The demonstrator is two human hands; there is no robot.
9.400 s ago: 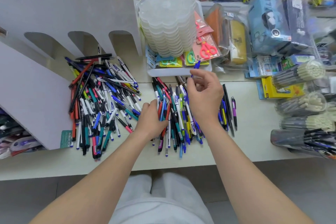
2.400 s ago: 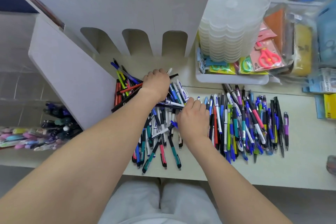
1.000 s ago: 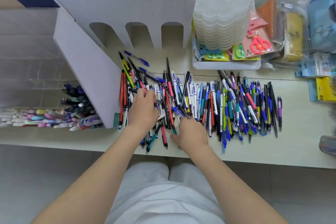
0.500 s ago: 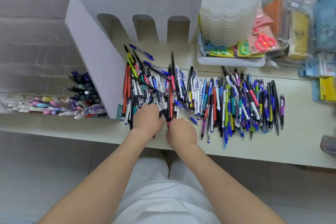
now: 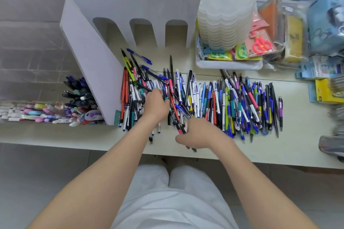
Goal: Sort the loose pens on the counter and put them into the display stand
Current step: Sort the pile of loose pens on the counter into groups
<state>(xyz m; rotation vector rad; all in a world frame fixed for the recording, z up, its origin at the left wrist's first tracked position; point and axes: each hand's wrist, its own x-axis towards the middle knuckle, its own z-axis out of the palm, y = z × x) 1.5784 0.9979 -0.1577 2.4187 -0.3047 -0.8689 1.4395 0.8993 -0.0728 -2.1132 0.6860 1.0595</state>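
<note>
A wide spread of loose pens (image 5: 232, 102) in many colours lies on the pale counter (image 5: 301, 147), in front of the white display stand (image 5: 134, 3) with three arched slots. My left hand (image 5: 156, 105) rests on the left part of the spread, fingers curled down among the pens; whether they hold one is hidden. My right hand (image 5: 198, 134) is near the counter's front edge and grips a few pens (image 5: 176, 115), pink and teal among them, whose tips stick out under the hand.
The stand's slanted side panel (image 5: 89, 65) walls off the left. A stack of translucent scalloped trays (image 5: 227, 11) and scissors packs (image 5: 260, 44) sit in a white tray behind the pens. Packaged goods (image 5: 325, 18) crowd the right. Markers (image 5: 78, 96) lie lower left.
My left hand has moved away from the front edge, up into the pile. My right hand has shifted right along the front edge, drawing a few pens with it.
</note>
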